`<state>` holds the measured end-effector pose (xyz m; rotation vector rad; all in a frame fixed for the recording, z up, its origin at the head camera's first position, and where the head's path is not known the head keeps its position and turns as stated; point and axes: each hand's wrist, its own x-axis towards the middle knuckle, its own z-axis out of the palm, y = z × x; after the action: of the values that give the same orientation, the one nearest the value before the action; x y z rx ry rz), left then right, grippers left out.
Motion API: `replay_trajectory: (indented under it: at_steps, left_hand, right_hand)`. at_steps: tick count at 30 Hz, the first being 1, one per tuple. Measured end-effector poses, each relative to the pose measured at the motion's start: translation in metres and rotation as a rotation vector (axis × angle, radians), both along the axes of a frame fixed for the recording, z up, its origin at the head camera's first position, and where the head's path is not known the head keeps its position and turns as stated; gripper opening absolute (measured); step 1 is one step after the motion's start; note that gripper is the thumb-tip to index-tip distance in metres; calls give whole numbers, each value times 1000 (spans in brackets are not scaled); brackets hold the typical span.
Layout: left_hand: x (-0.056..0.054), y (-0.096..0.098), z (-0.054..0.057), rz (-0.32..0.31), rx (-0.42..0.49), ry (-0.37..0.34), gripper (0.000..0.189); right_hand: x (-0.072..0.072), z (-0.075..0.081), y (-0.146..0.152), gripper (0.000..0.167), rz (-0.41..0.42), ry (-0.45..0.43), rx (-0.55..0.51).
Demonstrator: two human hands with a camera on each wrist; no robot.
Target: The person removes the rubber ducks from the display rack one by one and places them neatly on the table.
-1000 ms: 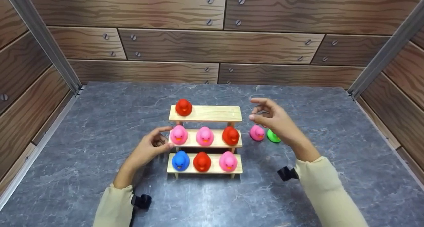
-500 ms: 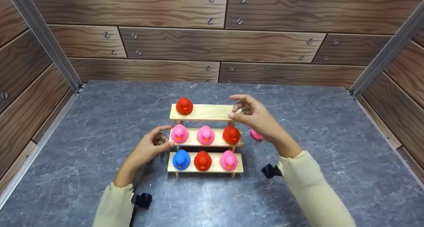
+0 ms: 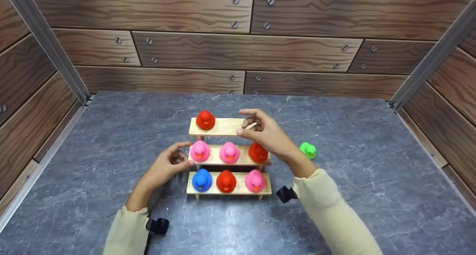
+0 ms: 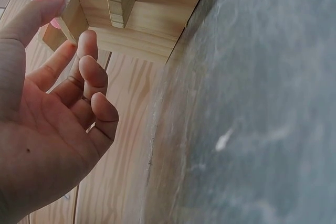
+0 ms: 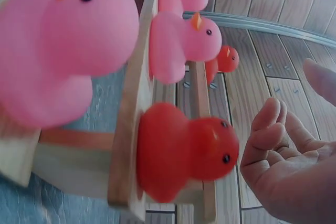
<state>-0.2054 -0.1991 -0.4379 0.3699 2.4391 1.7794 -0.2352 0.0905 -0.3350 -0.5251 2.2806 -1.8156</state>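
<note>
At nine o'clock of the pale three-tier wooden stand [image 3: 226, 127], the left hand [image 3: 161, 170] pinches the middle board's end between thumb and forefinger, beside a smooth, rounded pink toy duck [image 3: 200, 151]. On the top tier a matching red duck [image 3: 205, 120] sits at nine o'clock of the right hand [image 3: 263, 130], whose fingers hold nothing, thumb and forefinger apart.

Since half a second ago, the right hand has shifted toward nine o'clock, uncovering a bright green toy duck [image 3: 308, 150] on the grey marbled bench [image 3: 223, 229]. The middle tier's red duck [image 3: 256, 153] is partly covered; the bench's pink duck is now out of sight.
</note>
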Motion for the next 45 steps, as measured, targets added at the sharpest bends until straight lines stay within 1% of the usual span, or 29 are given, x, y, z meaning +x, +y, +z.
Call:
replay_trajectory:
  at_steps: [7,12,19,24,28,32,38,45]
  left_hand:
    - [1,-1,-2,-5,24,15,55]
    - [2,-1,-2,5,16,11,55]
    - [2,0,1,27,-4,-13,56]
    - [2,-1,2,19,-4,-14,56]
    - [2,-2,1,13,-6,-15,57]
    - [1,-2,0,11,-8,-13,56]
    - [0,-2,0,-15,2,10,55]
    - [-1,-1,0,-16,1,-5,57]
  right_hand:
    - [-4,-3,-19,51,-19,0,-2]
    - [-8,-6,-31,51,-28,-10,-19]
    - [-13,-8,-40,51,-56,-12,29]
    - [-16,-7,-47,51,-73,-18,36]
    - [-19,-6,-54,52,-67,-22,44]
    - [-19,-6,-62,53,-52,-33,63]
    - [-17,-5,-70,54,-48,-50,82]
    - [-20,-8,-72,54,-60,-40,100]
